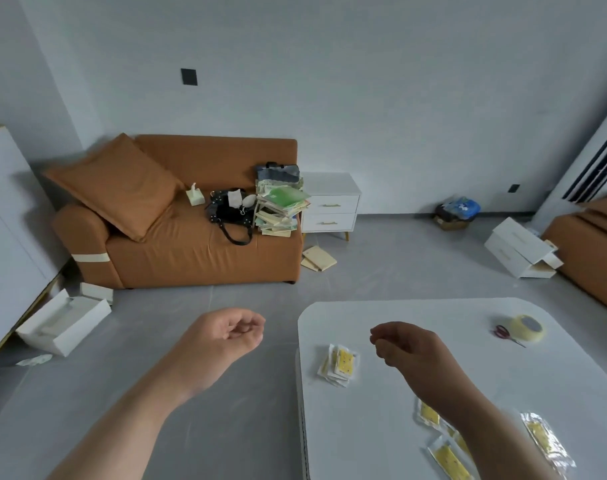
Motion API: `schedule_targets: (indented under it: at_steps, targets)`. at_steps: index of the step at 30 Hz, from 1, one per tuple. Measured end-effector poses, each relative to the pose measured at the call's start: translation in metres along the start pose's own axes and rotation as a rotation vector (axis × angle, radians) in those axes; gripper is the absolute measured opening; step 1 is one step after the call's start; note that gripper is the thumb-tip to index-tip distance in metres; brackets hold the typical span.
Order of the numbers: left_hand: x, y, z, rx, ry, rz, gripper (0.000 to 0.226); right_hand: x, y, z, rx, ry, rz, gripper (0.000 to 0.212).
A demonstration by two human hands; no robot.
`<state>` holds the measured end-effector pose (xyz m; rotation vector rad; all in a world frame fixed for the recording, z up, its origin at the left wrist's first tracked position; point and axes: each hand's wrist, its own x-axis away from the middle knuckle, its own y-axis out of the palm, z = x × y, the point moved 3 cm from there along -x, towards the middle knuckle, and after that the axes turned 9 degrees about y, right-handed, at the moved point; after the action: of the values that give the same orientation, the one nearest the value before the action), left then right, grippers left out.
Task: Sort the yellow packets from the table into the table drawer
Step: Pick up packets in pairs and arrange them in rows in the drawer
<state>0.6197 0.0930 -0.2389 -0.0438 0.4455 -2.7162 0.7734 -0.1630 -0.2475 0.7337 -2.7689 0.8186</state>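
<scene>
Over the white desk (375,427), my right hand (407,346) is hovering, fingers loosely curled, holding nothing. My left hand (232,332) is hanging equally empty at its nine o'clock, over the floor. A stack of yellow packets (340,363) is lying at the right hand's eight o'clock, with loose packets (447,459) at five o'clock.

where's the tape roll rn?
Head view: the tape roll sits near the far right corner of the white table, red-handled scissors just left of it, further right than the right hand.
</scene>
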Motion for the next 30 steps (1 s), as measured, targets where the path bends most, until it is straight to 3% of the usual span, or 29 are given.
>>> schedule_targets:
  at_steps: [6, 13, 21, 30]
  targets:
    - [-0.067, -0.053, -0.016, -0.03, 0.033, -0.161, 0.033, -0.029, 0.029, -0.027, -0.01, 0.063, 0.142, 0.019]
    - [-0.147, -0.095, -0.033, -0.042, 0.083, -0.281, 0.013, -0.051, 0.055, -0.045, -0.074, 0.171, 0.301, 0.019]
    - [-0.219, -0.055, -0.055, -0.033, 0.067, -0.479, 0.013, -0.071, 0.058, -0.02, -0.11, 0.311, 0.389, 0.016]
    - [-0.331, 0.01, -0.07, -0.112, 0.025, -0.608, 0.013, -0.158, 0.033, 0.021, -0.225, 0.416, 0.44, 0.016]
